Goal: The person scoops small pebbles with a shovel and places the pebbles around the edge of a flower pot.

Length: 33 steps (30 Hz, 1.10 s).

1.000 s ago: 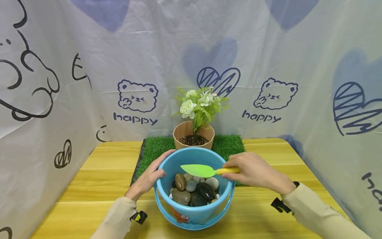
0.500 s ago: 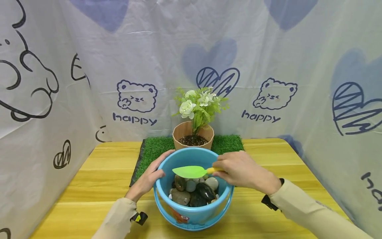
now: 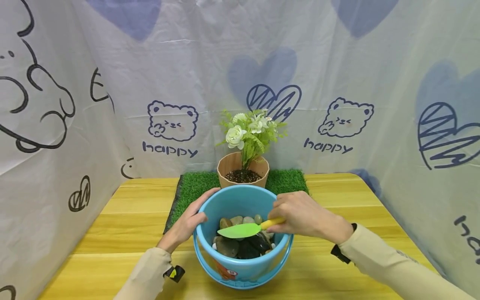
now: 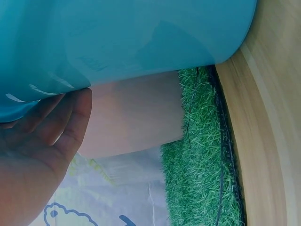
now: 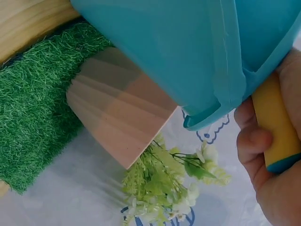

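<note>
In the head view a blue bucket [image 3: 251,275] stands at the table's front with several stones [image 3: 227,246] inside, brown, grey, white and black. My left hand [image 3: 184,223] holds its left rim, thumb over the edge; in the left wrist view the fingers [image 4: 77,115] lie along the outer wall. My right hand [image 3: 300,214] grips the yellow handle [image 5: 276,125] of a small garden trowel over the bucket's right side. The trowel's green blade [image 3: 240,231] points left above the stones and hides some of them. Whether it touches them I cannot tell.
Behind the bucket, a pinkish-tan flowerpot [image 3: 223,171] with dark soil and white flowers [image 3: 236,136] stands on a green turf mat [image 3: 198,179]. The mat lies on a wooden table [image 3: 142,200]. A printed cloth [image 3: 210,75] hangs at the back and sides.
The trowel and my right hand first moved left, then the blade dropped lower toward the stones. My left hand and the bucket have stayed in place.
</note>
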Motion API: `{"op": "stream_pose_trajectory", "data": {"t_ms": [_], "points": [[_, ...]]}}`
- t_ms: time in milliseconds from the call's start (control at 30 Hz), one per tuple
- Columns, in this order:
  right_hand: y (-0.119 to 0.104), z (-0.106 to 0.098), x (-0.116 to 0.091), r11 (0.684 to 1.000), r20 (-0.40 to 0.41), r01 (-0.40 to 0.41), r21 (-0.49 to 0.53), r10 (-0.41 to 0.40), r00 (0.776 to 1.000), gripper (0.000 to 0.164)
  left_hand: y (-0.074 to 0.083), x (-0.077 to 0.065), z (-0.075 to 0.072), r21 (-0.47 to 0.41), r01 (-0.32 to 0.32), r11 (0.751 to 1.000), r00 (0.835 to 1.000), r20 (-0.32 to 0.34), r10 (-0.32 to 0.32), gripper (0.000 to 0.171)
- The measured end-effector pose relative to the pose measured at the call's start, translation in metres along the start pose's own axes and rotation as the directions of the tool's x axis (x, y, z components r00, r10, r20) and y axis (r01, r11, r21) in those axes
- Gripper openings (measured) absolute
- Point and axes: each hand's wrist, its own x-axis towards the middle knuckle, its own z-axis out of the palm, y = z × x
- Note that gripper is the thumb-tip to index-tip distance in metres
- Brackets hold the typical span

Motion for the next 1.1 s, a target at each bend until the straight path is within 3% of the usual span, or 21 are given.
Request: {"op": "stream_pose_trajectory", "data": {"t_ms": [167, 467, 700, 933, 1100], "points": [[0.000, -0.004, 0.003, 1.000, 0.095, 0.013, 0.022, -0.015, 0.995, 0.021, 0.000, 0.000, 0.001, -0.005, 0.002, 1.000, 1.000, -0.005, -0.002, 0.078], [-0.002, -0.009, 0.013, 0.996, 0.249, -0.060, 0.071, 0.041, 0.968, 0.020, 0.000, 0.001, 0.002, -0.008, 0.006, 1.000, 1.000, -0.003, -0.006, 0.078], [-0.005, -0.003, 0.017, 0.995, 0.242, -0.089, 0.049, 0.074, 0.968, 0.036, 0.000, 0.001, 0.001, -0.005, 0.016, 1.000, 1.000, -0.017, -0.016, 0.078], [-0.008, 0.002, 0.018, 0.989, 0.222, -0.146, 0.015, 0.139, 0.965, 0.020, 0.000, 0.000, 0.002, 0.000, 0.013, 1.000, 1.000, -0.014, -0.013, 0.078], [-0.007, 0.004, 0.020, 0.985, 0.212, -0.170, 0.018, 0.163, 0.964, 0.021, 0.000, 0.000, 0.002, -0.001, 0.019, 1.000, 1.000, -0.025, -0.019, 0.079]]}}
